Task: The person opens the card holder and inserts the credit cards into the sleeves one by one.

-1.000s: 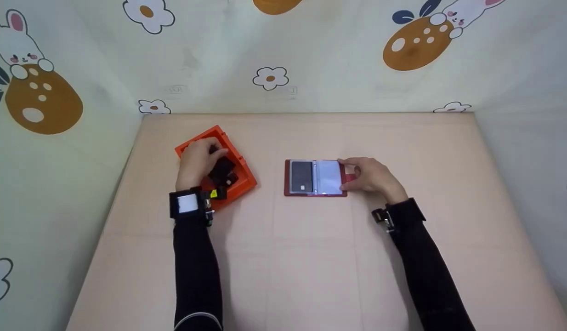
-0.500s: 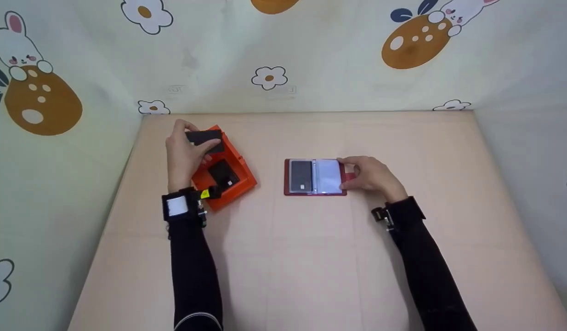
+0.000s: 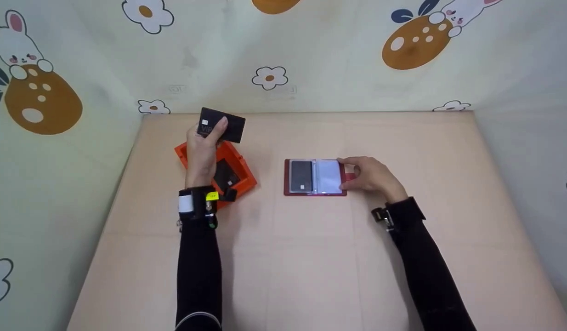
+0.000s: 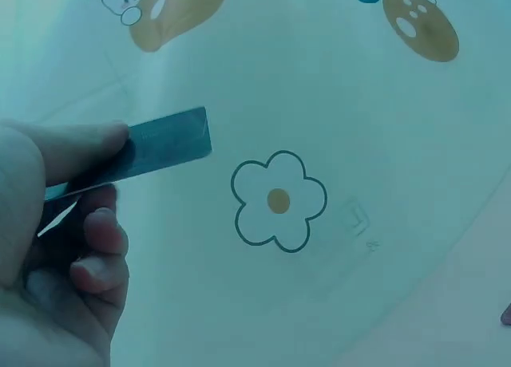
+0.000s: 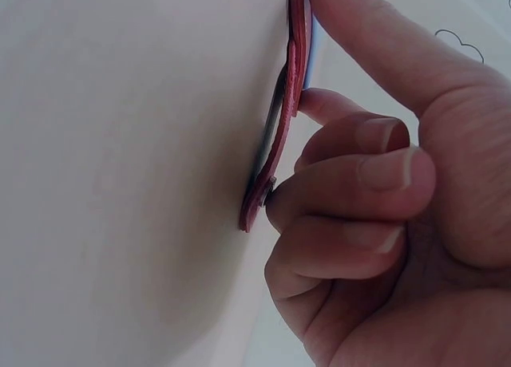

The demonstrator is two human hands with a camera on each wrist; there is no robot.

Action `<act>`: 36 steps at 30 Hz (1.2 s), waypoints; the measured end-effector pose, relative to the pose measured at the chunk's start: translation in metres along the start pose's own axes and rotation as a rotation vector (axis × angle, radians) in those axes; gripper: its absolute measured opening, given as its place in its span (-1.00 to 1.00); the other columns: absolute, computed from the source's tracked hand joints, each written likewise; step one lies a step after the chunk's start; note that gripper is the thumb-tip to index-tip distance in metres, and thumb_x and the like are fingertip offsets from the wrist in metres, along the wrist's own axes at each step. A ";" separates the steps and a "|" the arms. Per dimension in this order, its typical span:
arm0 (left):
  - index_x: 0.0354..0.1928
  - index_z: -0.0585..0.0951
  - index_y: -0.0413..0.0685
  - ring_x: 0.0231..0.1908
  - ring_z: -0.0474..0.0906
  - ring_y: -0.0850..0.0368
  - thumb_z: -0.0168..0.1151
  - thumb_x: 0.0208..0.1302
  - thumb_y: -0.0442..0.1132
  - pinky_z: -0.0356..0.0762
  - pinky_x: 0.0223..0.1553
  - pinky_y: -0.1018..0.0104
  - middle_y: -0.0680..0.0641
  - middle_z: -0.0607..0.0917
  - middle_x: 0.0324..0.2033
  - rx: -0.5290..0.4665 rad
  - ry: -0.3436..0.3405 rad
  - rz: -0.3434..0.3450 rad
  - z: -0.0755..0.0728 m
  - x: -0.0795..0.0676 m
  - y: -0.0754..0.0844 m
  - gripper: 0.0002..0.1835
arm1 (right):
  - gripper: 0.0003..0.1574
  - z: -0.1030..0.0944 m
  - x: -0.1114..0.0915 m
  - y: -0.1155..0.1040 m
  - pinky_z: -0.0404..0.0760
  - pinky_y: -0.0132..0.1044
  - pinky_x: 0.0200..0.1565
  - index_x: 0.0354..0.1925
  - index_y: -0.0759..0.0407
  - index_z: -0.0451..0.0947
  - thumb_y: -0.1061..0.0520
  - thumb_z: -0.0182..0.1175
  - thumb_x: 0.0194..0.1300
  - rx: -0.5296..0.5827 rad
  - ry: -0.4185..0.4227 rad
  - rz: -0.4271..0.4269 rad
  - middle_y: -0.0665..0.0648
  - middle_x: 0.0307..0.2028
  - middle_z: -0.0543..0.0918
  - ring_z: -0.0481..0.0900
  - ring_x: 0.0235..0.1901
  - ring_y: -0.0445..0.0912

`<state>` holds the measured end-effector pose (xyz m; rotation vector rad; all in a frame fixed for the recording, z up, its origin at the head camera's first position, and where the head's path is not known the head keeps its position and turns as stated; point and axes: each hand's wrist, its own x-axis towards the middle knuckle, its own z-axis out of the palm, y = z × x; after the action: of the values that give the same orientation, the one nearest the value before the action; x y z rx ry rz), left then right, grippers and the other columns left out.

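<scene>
My left hand [image 3: 202, 156] pinches a black card [image 3: 234, 127] marked "VIP" between thumb and fingers, raised over the far side of the orange box [image 3: 247, 177]. The left wrist view shows that card [image 4: 172, 147] tilted, with the thumb along its upper face. Inside the box lies another black card [image 3: 224, 172], partly hidden by the wrist. An open red card holder [image 3: 328, 177] lies on the table, a dark card [image 3: 301, 176] in its left sleeve. My right hand [image 3: 374, 175] holds its right edge by the corners between thumb and index finger, other fingers curled.
The table [image 3: 311, 257] has a light pink cover. Patterned cloth walls [image 3: 219, 55] rise behind and at both sides. A red strap [image 5: 275, 147] with a snap sticks out from the card holder near the right fingers.
My left hand has come up out of the orange box with a black card and turned it face up beyond the box. The right hand and card holder have stayed in place.
</scene>
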<state>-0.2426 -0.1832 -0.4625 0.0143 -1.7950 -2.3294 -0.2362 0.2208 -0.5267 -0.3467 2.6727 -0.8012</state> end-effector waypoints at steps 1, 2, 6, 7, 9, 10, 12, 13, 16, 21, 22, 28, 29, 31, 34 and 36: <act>0.01 0.63 -0.08 -0.18 0.55 0.06 0.33 0.44 -0.12 0.49 -0.16 0.36 -0.03 0.68 -0.17 -0.026 -0.009 -0.008 0.001 0.000 0.000 -0.76 | 0.00 0.000 0.000 0.000 0.34 -0.20 -0.25 0.42 -0.04 0.50 -0.02 0.63 0.02 0.000 0.000 -0.001 0.05 -0.46 0.39 0.39 -0.31 0.00; 0.07 0.60 -0.08 -0.13 0.60 0.04 0.29 0.48 -0.11 0.56 -0.09 0.36 -0.06 0.69 -0.11 -0.050 -0.019 -0.015 0.002 0.000 -0.001 -0.73 | 0.00 0.000 0.000 0.000 0.34 -0.20 -0.25 0.42 -0.04 0.50 -0.02 0.63 0.01 0.000 0.001 -0.001 0.05 -0.46 0.39 0.39 -0.31 0.00; 0.24 0.48 -0.04 -0.06 0.77 -0.06 0.20 0.54 -0.06 0.75 -0.06 0.18 -0.14 0.70 0.06 -0.091 -0.057 -0.050 0.003 -0.001 -0.002 -0.63 | 0.01 0.000 -0.001 0.000 0.35 -0.19 -0.22 0.42 -0.04 0.51 -0.01 0.63 0.00 0.000 0.005 -0.002 0.07 -0.44 0.41 0.41 -0.28 0.01; 0.24 0.47 -0.06 -0.09 0.79 -0.07 0.21 0.53 -0.08 0.76 -0.10 0.18 -0.16 0.71 0.05 -0.087 -0.066 -0.050 0.003 -0.001 -0.002 -0.63 | 0.01 0.001 -0.001 0.000 0.35 -0.19 -0.21 0.42 -0.04 0.51 -0.02 0.63 0.00 0.001 0.006 -0.002 0.08 -0.44 0.42 0.41 -0.26 0.02; 0.17 0.48 -0.11 -0.20 0.80 -0.04 0.29 0.47 -0.17 0.76 -0.22 0.25 -0.17 0.73 -0.03 -0.060 -0.079 -0.034 0.003 0.000 -0.003 -0.65 | 0.01 0.001 -0.002 0.001 0.35 -0.20 -0.19 0.42 -0.03 0.51 -0.02 0.63 -0.01 0.003 0.008 -0.003 0.08 -0.42 0.43 0.42 -0.24 0.01; 0.13 0.48 -0.13 -0.26 0.79 0.00 0.33 0.44 -0.22 0.75 -0.28 0.30 -0.15 0.75 -0.08 -0.038 -0.080 -0.019 0.003 0.001 -0.003 -0.66 | 0.01 0.001 -0.002 0.001 0.35 -0.20 -0.20 0.42 -0.02 0.50 -0.02 0.63 0.00 0.003 0.008 -0.006 0.07 -0.42 0.43 0.42 -0.25 0.01; 0.05 0.47 -0.14 -0.35 0.73 0.06 0.35 0.41 -0.28 0.69 -0.39 0.38 -0.11 0.75 -0.16 -0.005 -0.094 -0.004 0.005 0.001 -0.005 -0.70 | 0.03 0.002 -0.002 0.001 0.34 -0.21 -0.22 0.43 -0.02 0.49 -0.02 0.63 0.00 0.005 0.010 -0.007 0.06 -0.44 0.41 0.40 -0.27 -0.01; 0.03 0.46 -0.14 -0.34 0.70 0.09 0.34 0.41 -0.29 0.67 -0.38 0.40 -0.10 0.73 -0.18 0.004 -0.103 -0.001 0.006 0.002 -0.006 -0.72 | 0.03 0.002 -0.002 0.001 0.33 -0.22 -0.24 0.44 -0.04 0.49 -0.01 0.63 0.00 0.012 0.010 -0.004 0.05 -0.45 0.40 0.39 -0.29 -0.01; 0.08 0.38 -0.09 -0.30 0.63 0.08 0.20 0.53 -0.21 0.66 -0.35 0.41 -0.09 0.65 -0.14 0.043 -0.149 -0.035 0.012 0.001 -0.011 -0.75 | 0.04 0.002 -0.003 0.001 0.32 -0.19 -0.24 0.46 -0.10 0.46 0.02 0.63 0.02 0.045 -0.002 0.004 0.08 -0.44 0.39 0.38 -0.29 0.00; 0.17 0.24 0.00 -0.40 0.66 -0.02 0.16 0.56 -0.09 0.67 -0.49 0.36 -0.20 0.57 -0.08 0.132 -0.178 -0.121 0.029 -0.005 -0.020 -0.63 | -0.03 0.003 -0.002 -0.001 0.44 0.04 0.30 0.43 -0.09 0.49 0.06 0.61 0.06 0.088 -0.033 0.019 0.28 0.21 0.60 0.46 0.18 0.09; 0.17 0.24 0.01 -0.42 0.68 -0.02 0.20 0.53 -0.09 0.66 -0.52 0.36 -0.21 0.60 -0.07 0.159 -0.174 -0.129 0.033 -0.006 -0.023 -0.61 | -0.04 0.003 -0.002 -0.001 0.38 0.10 0.39 0.43 -0.07 0.49 0.06 0.61 0.07 0.085 -0.036 0.018 0.28 0.35 0.53 0.42 0.27 0.10; 0.15 0.34 -0.10 -0.45 0.72 -0.01 0.11 0.59 -0.20 0.75 -0.42 -0.03 -0.28 0.70 -0.06 0.334 -0.226 -0.142 0.061 -0.012 -0.046 -0.74 | -0.05 0.002 -0.001 0.000 0.33 0.15 0.43 0.43 -0.06 0.50 0.08 0.60 0.08 0.069 -0.044 0.026 0.29 0.44 0.45 0.40 0.34 0.15; 0.15 0.35 -0.12 -0.46 0.72 -0.01 0.06 0.60 -0.23 0.75 -0.38 -0.10 -0.30 0.71 -0.04 0.353 -0.248 -0.154 0.066 -0.014 -0.050 -0.77 | -0.05 0.002 -0.001 0.000 0.33 0.15 0.43 0.42 -0.05 0.50 0.08 0.60 0.08 0.066 -0.043 0.023 0.29 0.44 0.45 0.41 0.33 0.15; 0.16 0.35 -0.16 -0.43 0.74 -0.01 0.01 0.60 -0.31 0.74 -0.29 -0.18 -0.31 0.71 0.01 0.387 -0.288 -0.180 0.078 -0.017 -0.058 -0.79 | -0.06 0.002 -0.001 0.000 0.34 0.15 0.43 0.42 -0.05 0.50 0.08 0.60 0.08 0.066 -0.041 0.015 0.30 0.43 0.45 0.41 0.33 0.15; 0.14 0.39 -0.20 -0.38 0.75 0.01 0.08 0.55 -0.37 0.77 -0.29 -0.07 -0.32 0.73 0.01 0.444 -0.328 -0.208 0.093 -0.023 -0.070 -0.78 | -0.06 0.002 -0.001 0.000 0.36 0.15 0.40 0.42 -0.04 0.50 0.08 0.60 0.08 0.063 -0.034 0.001 0.31 0.42 0.47 0.42 0.28 0.13; 0.11 0.42 -0.20 -0.36 0.75 0.03 0.16 0.51 -0.38 0.77 -0.34 0.04 -0.31 0.75 -0.05 0.479 -0.344 -0.220 0.101 -0.028 -0.077 -0.77 | -0.06 0.002 -0.001 -0.001 0.41 0.12 0.35 0.42 -0.04 0.51 0.08 0.60 0.08 0.058 -0.031 -0.006 0.31 0.39 0.50 0.43 0.20 0.12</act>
<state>-0.2403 -0.0638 -0.5127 -0.1326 -2.6068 -2.0669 -0.2347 0.2197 -0.5277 -0.3495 2.6149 -0.8664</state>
